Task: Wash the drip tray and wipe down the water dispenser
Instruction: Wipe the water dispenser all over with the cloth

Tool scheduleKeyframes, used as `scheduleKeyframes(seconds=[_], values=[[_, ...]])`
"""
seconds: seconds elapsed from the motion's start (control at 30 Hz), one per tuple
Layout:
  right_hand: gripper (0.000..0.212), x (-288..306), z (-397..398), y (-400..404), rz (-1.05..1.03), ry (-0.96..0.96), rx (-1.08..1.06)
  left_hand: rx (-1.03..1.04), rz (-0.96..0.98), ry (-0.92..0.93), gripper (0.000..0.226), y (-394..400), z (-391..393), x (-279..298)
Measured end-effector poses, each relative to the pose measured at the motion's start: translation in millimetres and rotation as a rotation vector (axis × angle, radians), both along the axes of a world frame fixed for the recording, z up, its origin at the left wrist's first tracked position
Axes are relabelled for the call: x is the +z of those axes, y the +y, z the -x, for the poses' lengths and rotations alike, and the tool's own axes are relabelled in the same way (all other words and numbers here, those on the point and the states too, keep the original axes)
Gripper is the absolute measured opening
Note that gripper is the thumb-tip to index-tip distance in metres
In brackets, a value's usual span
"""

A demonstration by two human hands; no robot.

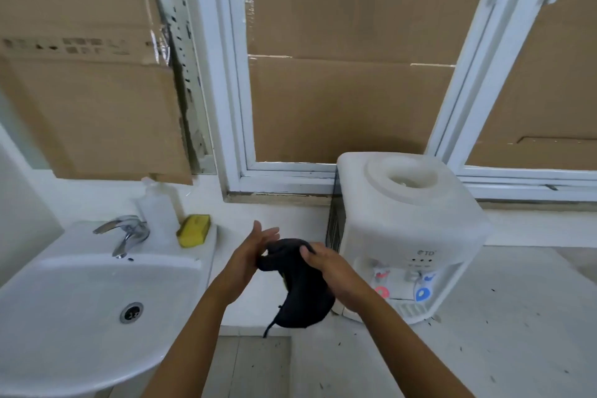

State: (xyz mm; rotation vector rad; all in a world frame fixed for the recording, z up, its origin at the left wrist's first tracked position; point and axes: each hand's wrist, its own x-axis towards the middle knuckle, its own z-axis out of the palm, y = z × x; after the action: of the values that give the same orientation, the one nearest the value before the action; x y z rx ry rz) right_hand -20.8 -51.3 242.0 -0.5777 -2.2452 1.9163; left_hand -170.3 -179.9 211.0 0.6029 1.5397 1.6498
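A white tabletop water dispenser stands on the counter at the right, with a red tap and a blue tap on its front. Its white slotted drip tray sits in place under the taps. A black cloth hangs in the air between the sink and the dispenser. My right hand grips the cloth at its top. My left hand presses flat against the cloth's left side, its fingers stretched out and apart.
A white sink with a chrome faucet fills the lower left. A yellow sponge and a clear bottle sit on its back rim. The counter runs right of the dispenser, speckled with dark bits. Cardboard covers the windows behind.
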Motion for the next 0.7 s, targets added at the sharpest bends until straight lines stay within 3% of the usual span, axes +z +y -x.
scheduleKeyframes(seconds=[0.13, 0.23, 0.3, 0.4, 0.5, 0.57, 0.67, 0.7], values=[[0.03, 38.8, 8.9, 4.0, -0.045, -0.011, 0.042, -0.149, -0.045, 0.072, 0.08, -11.7, -2.3, 17.8], [0.031, 58.4, 17.4, 10.3, -0.019, -0.009, -0.006, -0.198, -0.089, -0.039, 0.092, -18.4, -3.6, 22.8], [0.028, 65.7, 21.4, 13.4, 0.097, 0.004, -0.049, -0.233, -0.192, -0.16, 0.091, -17.6, -13.0, 22.5], [0.03, 70.2, 21.7, 16.2, 0.308, 0.031, -0.031, -0.192, -0.338, -0.523, 0.102, -6.9, -29.0, 16.1], [0.03, 69.5, 23.1, 19.1, 0.333, 0.059, 0.004, -0.096, -0.426, -0.66, 0.097, 8.8, -53.4, 17.4], [0.023, 68.9, 24.5, 20.8, 0.175, 0.053, -0.055, 0.0, -0.392, -0.684, 0.079, 18.1, -68.1, 23.6], [0.014, 64.0, 22.1, 38.9, -0.376, 0.004, -0.214, 0.107, -0.338, -0.701, 0.049, 24.3, -71.0, 30.1], [0.013, 62.1, 18.5, 47.6, -0.468, 0.007, -0.245, 0.115, -0.317, -0.714, 0.044, 25.1, -68.6, 30.0]])
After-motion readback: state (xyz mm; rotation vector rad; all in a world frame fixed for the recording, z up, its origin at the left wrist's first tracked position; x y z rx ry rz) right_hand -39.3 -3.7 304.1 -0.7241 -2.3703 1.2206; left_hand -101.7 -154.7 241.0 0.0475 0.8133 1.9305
